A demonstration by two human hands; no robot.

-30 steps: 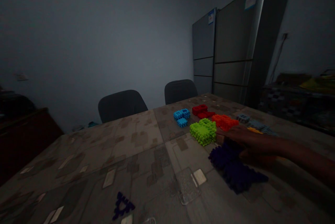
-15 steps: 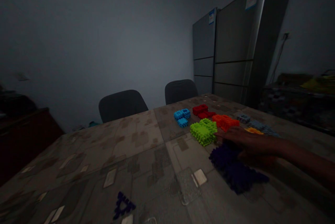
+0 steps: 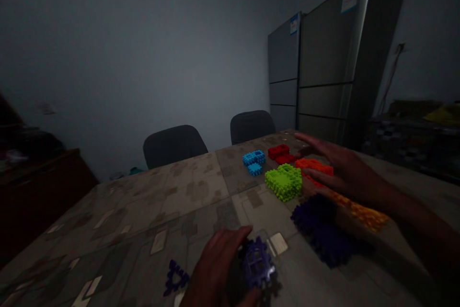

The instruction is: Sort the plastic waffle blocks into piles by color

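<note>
Green blocks [image 3: 283, 182], purple pile [image 3: 319, 230], right hand [image 3: 345, 173] over orange blocks [image 3: 314, 167]

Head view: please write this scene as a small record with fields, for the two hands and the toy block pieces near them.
Left hand: holds a purple interlocking block piece
Right hand: open, fingers spread over an orange block group; contact unclear
Beside left hand: small purple triangular piece
Beside right hand: lime green block stack, dark purple block group
Further: blue blocks, red blocks
Surface: patterned table
</note>
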